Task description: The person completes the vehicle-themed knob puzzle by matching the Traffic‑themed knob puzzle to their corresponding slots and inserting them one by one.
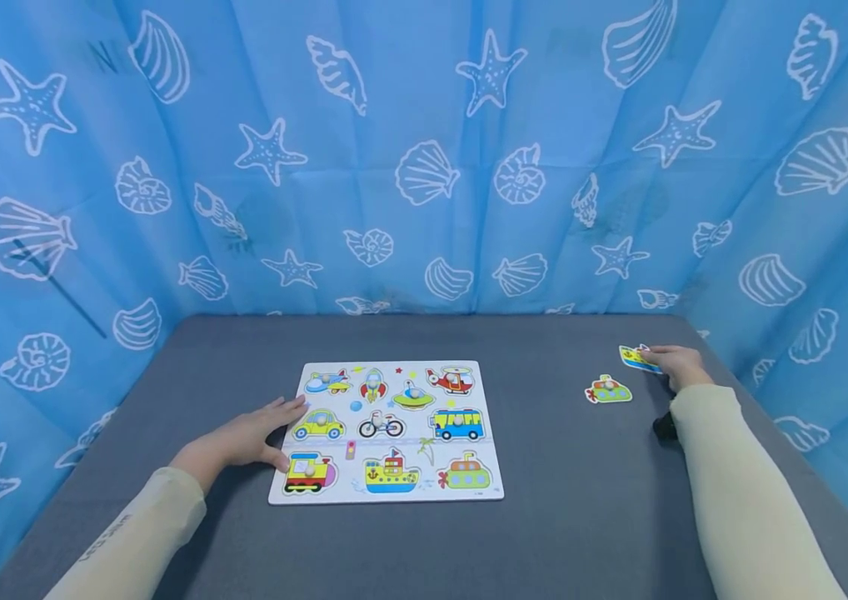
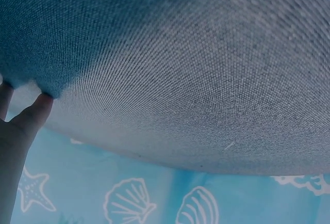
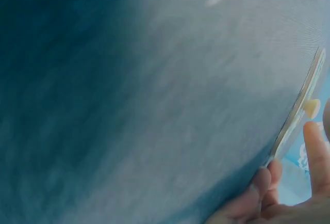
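Observation:
A white wooden knob puzzle board (image 1: 386,508) with printed vehicles lies flat at the middle left of the table. My left hand (image 1: 240,437) rests at its left edge, fingers spread, fingertips at the border beside the car and train; its fingers (image 2: 33,115) show in the left wrist view. Far right, my right hand (image 1: 677,364) holds a yellow and blue ship puzzle piece (image 1: 636,357), partly hidden by the fingers. In the right wrist view, fingertips meet near that piece's pale knob (image 3: 311,108) and at its edge. A green submarine piece (image 1: 608,390) lies just left of the hand.
Knobs show on most board pictures, such as the bus (image 1: 457,424); the ship spot (image 1: 391,473) and submarine spot (image 1: 466,475) show none. A grey cloth covers the table (image 1: 544,533). Blue curtains (image 1: 424,167) with shell prints hang behind and at both sides.

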Motion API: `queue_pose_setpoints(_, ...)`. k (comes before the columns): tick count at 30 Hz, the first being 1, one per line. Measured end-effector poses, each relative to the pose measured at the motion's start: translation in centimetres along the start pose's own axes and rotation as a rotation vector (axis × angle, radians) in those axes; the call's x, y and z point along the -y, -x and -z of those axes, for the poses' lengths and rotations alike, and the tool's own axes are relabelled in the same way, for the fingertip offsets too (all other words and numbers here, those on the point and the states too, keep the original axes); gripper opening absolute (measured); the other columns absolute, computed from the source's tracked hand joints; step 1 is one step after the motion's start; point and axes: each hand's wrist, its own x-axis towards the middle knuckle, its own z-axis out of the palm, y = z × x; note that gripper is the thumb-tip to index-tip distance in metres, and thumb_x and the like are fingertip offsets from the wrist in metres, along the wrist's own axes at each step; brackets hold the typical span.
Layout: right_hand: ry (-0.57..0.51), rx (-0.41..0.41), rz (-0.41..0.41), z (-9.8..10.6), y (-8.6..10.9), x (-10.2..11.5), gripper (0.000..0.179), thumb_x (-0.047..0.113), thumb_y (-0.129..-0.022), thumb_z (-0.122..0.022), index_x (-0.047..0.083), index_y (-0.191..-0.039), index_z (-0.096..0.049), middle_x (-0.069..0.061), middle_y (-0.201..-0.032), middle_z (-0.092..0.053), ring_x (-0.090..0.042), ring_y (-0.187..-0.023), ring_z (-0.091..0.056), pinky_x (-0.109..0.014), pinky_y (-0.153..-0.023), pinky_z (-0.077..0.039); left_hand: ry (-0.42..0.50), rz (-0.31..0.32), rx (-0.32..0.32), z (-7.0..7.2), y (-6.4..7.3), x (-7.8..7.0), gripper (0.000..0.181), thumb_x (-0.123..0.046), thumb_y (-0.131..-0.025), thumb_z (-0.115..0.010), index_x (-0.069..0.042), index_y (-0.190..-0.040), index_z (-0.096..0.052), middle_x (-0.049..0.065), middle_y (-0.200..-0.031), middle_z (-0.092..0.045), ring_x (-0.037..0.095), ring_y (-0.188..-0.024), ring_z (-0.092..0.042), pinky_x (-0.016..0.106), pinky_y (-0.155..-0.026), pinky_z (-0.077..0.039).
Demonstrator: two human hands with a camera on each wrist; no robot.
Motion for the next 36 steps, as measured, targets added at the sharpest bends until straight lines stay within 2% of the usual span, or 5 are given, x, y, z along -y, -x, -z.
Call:
queue_pose_setpoints(7,0.126,-0.057,-0.007,-0.2,1.0,0.2,0.051,0.032,-0.099,-0.053,0.003,-0.14,-0.046,-0.032,-0.142,-0.032,-0.042,-0.115,-0.035,-0.052,-0.097,-0.034,0.001,-0.005,0.0,0.0,-0.1,0.0,0.104,-0.046,-0.072,-0.08,-0.007,-0.153,-0.028,0.018,-0.159,-0.021,0.045,-0.144,-0.011,0.068,-0.106,-0.02)
queue_pose_setpoints(21,0.053,-0.087,-0.077,-0.4,0.8,0.0,0.072,0.038,-0.092,-0.062,-0.011,-0.14,-0.04,-0.03,-0.131,-0.034,-0.041,-0.112,-0.035,-0.049,-0.091,-0.037,-0.002,0.004,0.004,-0.1,-0.2,0.1,0.104,-0.047,-0.073,-0.08,-0.007,-0.153,-0.027,0.018,-0.159,-0.02,0.045,-0.144,-0.011,0.068,-0.106,-0.019)
queue_pose_setpoints(25,0.014,-0.004,-0.047,-0.1,0.5,0.0,0.067,0.035,-0.095,-0.059,-0.009,-0.142,-0.04,-0.031,-0.145,-0.032,-0.041,-0.123,-0.037,-0.048,-0.102,-0.036,-0.004,0.018,0.0,-0.1,-0.2,0.2,0.105,-0.047,-0.072,-0.08,-0.008,-0.153,-0.027,0.018,-0.159,-0.02,0.045,-0.144,-0.011,0.069,-0.105,-0.019)
queue_pose_setpoints(28,-0.034,0.078,-0.018,0.5,0.2,-0.2,0.061,0.031,-0.098,-0.055,-0.004,-0.144,-0.04,-0.027,-0.153,-0.025,-0.039,-0.137,-0.03,-0.05,-0.111,-0.027,-0.005,0.016,-0.001,0.0,-0.2,0.1,0.105,-0.047,-0.072,-0.08,-0.007,-0.153,-0.027,0.018,-0.159,-0.02,0.045,-0.144,-0.01,0.069,-0.105,-0.019)
queue_pose_setpoints(36,-0.097,0.103,0.079,1.1,1.5,-0.7,0.05,0.031,-0.093,-0.065,-0.006,-0.126,-0.06,-0.029,-0.151,-0.028,-0.04,-0.13,-0.033,-0.05,-0.105,-0.034,-0.02,-0.01,-0.005,-0.2,-0.1,0.0,0.102,-0.044,-0.073,-0.08,-0.006,-0.153,-0.028,0.018,-0.158,-0.022,0.046,-0.143,-0.011,0.068,-0.106,-0.019)
